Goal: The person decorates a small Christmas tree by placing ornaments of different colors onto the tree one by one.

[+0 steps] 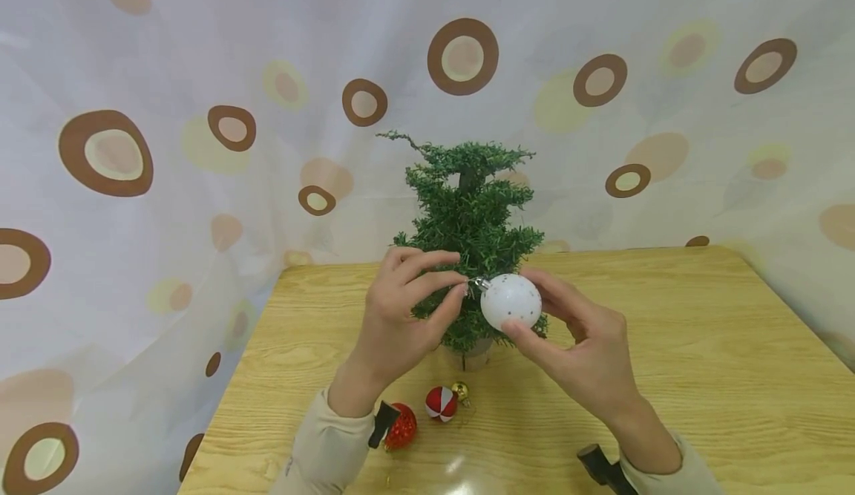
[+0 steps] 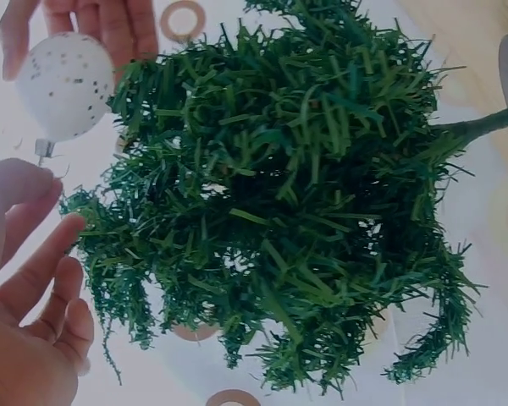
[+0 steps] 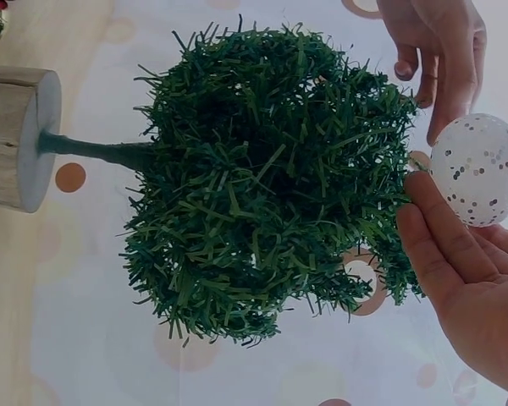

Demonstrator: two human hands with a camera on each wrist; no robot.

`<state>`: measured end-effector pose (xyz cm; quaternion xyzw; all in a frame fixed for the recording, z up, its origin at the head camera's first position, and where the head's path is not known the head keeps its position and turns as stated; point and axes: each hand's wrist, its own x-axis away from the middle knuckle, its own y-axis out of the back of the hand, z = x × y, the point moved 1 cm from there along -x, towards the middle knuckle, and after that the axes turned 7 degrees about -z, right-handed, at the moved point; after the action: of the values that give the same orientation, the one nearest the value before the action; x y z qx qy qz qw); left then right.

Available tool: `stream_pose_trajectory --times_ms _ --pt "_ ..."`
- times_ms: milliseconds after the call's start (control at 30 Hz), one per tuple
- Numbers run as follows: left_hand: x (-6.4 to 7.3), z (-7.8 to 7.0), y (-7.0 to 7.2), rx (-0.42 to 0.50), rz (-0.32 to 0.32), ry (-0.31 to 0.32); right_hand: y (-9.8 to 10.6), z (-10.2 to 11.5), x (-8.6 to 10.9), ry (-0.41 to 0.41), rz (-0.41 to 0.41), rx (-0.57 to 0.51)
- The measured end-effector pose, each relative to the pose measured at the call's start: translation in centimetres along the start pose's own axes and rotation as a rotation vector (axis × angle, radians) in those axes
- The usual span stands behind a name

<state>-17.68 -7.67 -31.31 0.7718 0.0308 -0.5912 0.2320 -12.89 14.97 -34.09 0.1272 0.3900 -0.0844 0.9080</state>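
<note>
A white Christmas bauble (image 1: pixel 510 302) with small shiny dots is held in front of a small green artificial Christmas tree (image 1: pixel 467 213). My right hand (image 1: pixel 588 346) grips the ball between thumb and fingers. At the bauble's silver cap, my left hand (image 1: pixel 407 309) pinches the thin hanging loop with thumb and forefinger, its other fingers loosely bent. The left wrist view shows the bauble (image 2: pixel 66 86) with its cap toward the left fingertips. In the right wrist view the dotted ball (image 3: pixel 478 169) lies against the right fingers, beside the branches.
A red glittery bauble (image 1: pixel 401 427), a red-and-white ball (image 1: pixel 441 404) and a small gold bauble (image 1: pixel 461 390) lie on the wooden table (image 1: pixel 701 376) before the tree. The tree stands on a round wooden base (image 3: pixel 13 139). A patterned curtain (image 1: pixel 548 27) hangs behind.
</note>
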Motion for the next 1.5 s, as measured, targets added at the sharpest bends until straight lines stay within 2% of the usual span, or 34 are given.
stream_pose_trajectory --times_ms 167,300,433,633,767,933,1133,1300,1500 --pt "-0.7 -0.3 0.0 0.029 -0.067 -0.007 0.2 -0.3 0.2 0.016 -0.001 0.086" --pt "-1.2 -0.6 0.1 0.058 -0.100 0.000 0.4 -0.5 0.4 0.025 0.052 0.125" --pt "-1.2 -0.8 0.0 0.076 -0.096 -0.002 0.4 -0.6 0.5 0.024 0.114 0.122" --pt "-1.2 -1.2 -0.1 0.097 -0.080 -0.024 0.1 -0.4 0.6 0.070 0.132 0.156" --pt "-1.3 -1.4 0.0 0.105 -0.052 -0.024 0.1 -0.4 0.6 0.090 0.157 0.178" --pt "-1.2 -1.7 0.2 0.107 0.016 -0.023 0.2 -0.3 0.3 0.136 0.172 0.183" --pt "-1.0 -1.9 0.3 0.117 0.074 -0.033 -0.4 0.9 -0.8 0.236 0.092 0.175" --pt "-0.9 -2.1 0.4 0.127 0.110 -0.024 -1.2 1.5 -1.5 0.308 0.053 0.124" --pt "-0.3 -1.9 0.7 0.141 0.155 0.024 -1.5 1.5 -1.4 0.295 0.090 0.114"
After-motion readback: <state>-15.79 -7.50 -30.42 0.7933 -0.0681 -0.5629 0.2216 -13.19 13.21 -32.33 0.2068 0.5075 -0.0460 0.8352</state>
